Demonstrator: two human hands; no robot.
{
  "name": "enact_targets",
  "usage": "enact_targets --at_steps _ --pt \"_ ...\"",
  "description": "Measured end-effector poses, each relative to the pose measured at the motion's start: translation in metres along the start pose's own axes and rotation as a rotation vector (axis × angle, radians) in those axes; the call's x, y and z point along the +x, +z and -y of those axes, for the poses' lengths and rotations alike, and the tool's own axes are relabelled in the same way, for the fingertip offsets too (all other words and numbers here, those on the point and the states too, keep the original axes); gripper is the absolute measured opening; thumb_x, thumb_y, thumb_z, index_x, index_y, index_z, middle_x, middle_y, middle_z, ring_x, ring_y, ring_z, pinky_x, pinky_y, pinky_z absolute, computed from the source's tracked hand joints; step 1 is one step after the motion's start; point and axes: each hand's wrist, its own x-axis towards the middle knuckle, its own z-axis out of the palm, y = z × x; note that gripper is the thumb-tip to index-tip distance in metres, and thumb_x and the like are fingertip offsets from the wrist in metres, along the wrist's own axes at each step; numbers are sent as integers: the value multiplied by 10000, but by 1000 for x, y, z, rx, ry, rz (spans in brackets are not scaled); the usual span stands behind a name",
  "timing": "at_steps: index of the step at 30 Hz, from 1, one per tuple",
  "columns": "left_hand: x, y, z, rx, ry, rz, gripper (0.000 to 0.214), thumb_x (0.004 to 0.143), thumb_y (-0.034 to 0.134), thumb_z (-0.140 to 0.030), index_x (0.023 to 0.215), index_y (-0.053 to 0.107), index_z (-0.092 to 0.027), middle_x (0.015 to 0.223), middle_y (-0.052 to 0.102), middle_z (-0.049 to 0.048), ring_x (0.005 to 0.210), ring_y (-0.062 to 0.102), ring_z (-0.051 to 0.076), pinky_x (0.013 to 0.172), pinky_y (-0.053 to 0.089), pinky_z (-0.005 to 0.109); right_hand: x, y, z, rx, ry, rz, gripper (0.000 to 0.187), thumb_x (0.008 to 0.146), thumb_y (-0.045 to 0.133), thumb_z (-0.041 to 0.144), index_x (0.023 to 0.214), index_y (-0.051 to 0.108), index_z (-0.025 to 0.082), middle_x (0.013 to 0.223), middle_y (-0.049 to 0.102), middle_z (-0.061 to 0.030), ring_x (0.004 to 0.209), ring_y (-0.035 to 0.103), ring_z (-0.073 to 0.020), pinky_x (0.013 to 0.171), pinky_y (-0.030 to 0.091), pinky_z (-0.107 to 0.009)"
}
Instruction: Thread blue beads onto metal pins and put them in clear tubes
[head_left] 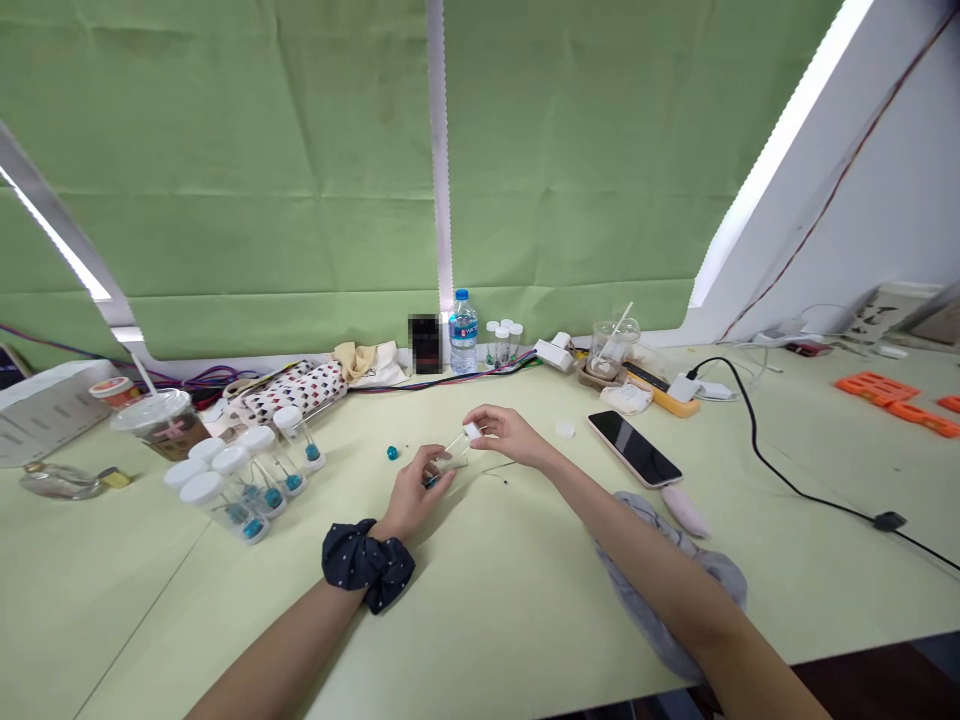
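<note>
In the middle of the table, my left hand (415,490) is closed around a clear tube (453,462), mostly hidden by the fingers. Something blue shows under those fingers. My right hand (506,436) pinches a small white cap (471,432) just above the tube, and a thin pale stick seems to run down from it. A small blue ball (392,453) lies left of the hands. Thin dark-tipped wire or stick (495,468) rests on the table beneath my right wrist. A white round lid (565,430) sits farther right.
Several white-capped clear tubes (232,490) with blue pieces stand at left, beside a drink cup (161,420). A water bottle (463,335) stands at the back. To the right are a phone (634,448), grey cloth (637,590), black cable (795,480) and yellow power strip (675,402).
</note>
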Motion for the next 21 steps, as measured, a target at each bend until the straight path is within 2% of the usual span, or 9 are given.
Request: enact_targets --at_steps 5,10,15,21 --pt "-1 -1 -2 -13 -11 7 299 777 568 -335 1046 519 -212 923 640 36 651 527 123 628 450 261 -2 -3 6 9 34 54 382 648 707 340 976 607 173 1017 592 -59 916 569 -177 851 450 -333" --pt "-3 0 -1 -30 -9 -4 300 770 589 -332 1034 558 -194 733 625 8 611 529 120 581 438 240 -4 -5 11 14 68 61 383 625 723 322 961 619 170 987 607 -63 893 591 -185 805 472 -324" --pt "-6 1 4 -50 18 -1 315 763 596 -335 1041 556 -192 819 652 25 603 536 112 588 453 245 -6 -3 12 18 108 80 389 603 737 316 945 631 162 971 618 -61 858 608 -186 768 489 -307" --pt "-10 1 7 -19 29 -23 320 759 598 -333 1042 558 -187 773 652 23 556 510 102 569 451 241 -6 4 9 28 111 79 405 596 742 329 946 638 154 926 636 -64 847 615 -190 751 493 -302"
